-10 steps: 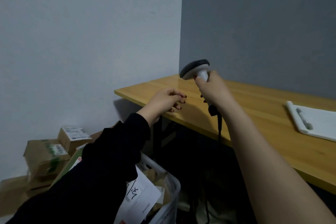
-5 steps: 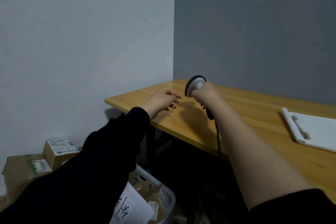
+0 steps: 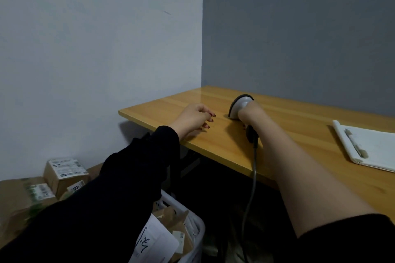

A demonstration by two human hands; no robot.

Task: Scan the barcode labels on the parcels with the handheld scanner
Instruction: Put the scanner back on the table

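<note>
My right hand (image 3: 250,113) grips the handle of the grey and black handheld scanner (image 3: 239,106), whose head rests face down on the wooden table (image 3: 284,126). Its black cable (image 3: 253,179) hangs over the table's front edge. My left hand (image 3: 193,119) lies on the table's left end, fingers loosely curled, holding nothing. Cardboard parcels (image 3: 64,172) with white barcode labels are stacked on the floor at the lower left. More parcels fill a white basket (image 3: 196,228) below the table, partly hidden by my left sleeve.
A white clipboard with a pen (image 3: 367,147) lies on the table at the right. Walls meet in a corner behind the table. Dark space lies under the table.
My right hand has lowered the scanner from the air until its head rests on the table. My left hand stayed on the table's edge. The view tilted upward.
</note>
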